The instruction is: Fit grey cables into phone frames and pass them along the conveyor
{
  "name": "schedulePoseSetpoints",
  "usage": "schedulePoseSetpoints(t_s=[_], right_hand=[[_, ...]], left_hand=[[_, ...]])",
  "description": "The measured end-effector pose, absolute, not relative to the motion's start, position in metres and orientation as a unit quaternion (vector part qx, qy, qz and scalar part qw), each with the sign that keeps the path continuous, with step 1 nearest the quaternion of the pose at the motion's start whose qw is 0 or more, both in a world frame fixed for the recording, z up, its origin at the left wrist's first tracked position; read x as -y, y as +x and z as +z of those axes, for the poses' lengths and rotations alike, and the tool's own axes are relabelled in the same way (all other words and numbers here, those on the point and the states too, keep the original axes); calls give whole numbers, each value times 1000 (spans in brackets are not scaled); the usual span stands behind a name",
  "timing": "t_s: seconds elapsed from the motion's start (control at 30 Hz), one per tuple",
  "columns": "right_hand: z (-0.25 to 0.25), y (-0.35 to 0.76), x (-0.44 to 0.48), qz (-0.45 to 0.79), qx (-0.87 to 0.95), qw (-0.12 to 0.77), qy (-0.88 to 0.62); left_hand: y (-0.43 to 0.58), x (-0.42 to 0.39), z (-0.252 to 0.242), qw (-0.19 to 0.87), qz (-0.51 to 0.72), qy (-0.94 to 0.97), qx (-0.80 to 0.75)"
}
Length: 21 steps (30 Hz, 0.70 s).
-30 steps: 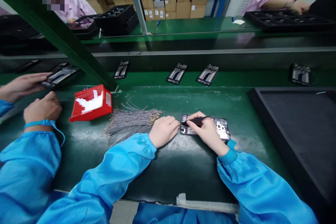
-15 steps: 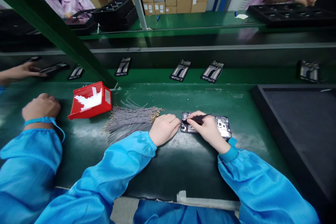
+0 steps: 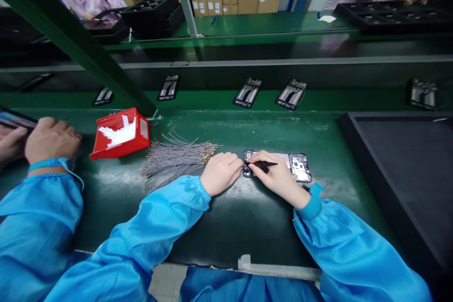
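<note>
An opened phone (image 3: 300, 168) lies lengthwise on the green bench, its circuit board and inner parts exposed. My right hand (image 3: 274, 172) pinches black tweezers (image 3: 266, 163), their working end down at the phone's left end. My left hand (image 3: 222, 172) rests against that same end with its fingers curled and pressed together; whatever they may hold is hidden. Behind my left wrist a bundle of thin grey cables (image 3: 177, 158) with gold-coloured ends lies on the bench.
A red bin (image 3: 122, 150) of white strips stands left of the cables. A co-worker's hand (image 3: 53, 139) is near it, the other holding a phone. Several opened phones (image 3: 247, 93) lie on the strip behind. A large black tray (image 3: 406, 174) fills the right side.
The tweezers have tilted lower in my right hand, which stays over the phone's left end. My left hand is still. At far left, a co-worker's hand has brought a phone nearer from the strip.
</note>
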State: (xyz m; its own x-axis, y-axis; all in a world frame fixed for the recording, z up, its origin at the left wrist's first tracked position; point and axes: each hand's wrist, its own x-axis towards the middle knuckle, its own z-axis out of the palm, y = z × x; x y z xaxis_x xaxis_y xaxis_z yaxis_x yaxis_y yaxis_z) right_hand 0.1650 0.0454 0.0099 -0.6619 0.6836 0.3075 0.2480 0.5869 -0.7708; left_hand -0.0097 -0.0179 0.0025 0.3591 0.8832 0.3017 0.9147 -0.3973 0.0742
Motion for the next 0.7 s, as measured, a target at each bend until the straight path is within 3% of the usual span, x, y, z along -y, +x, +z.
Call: schedulePoseSetpoints(t_s=[0.3, 0.43, 0.53, 0.7], right_hand=[[13, 169, -44, 350, 831, 326, -285], [17, 210, -61, 277, 762, 419, -408], [9, 252, -71, 179, 717, 431, -517], [-5, 279, -58, 215, 711, 382, -549]], left_hand=[[-20, 16, 12, 42, -139, -814, 562], [-32, 20, 25, -13, -127, -849, 513], [-24, 27, 28, -59, -114, -889, 440], [7, 31, 22, 29, -85, -912, 401]])
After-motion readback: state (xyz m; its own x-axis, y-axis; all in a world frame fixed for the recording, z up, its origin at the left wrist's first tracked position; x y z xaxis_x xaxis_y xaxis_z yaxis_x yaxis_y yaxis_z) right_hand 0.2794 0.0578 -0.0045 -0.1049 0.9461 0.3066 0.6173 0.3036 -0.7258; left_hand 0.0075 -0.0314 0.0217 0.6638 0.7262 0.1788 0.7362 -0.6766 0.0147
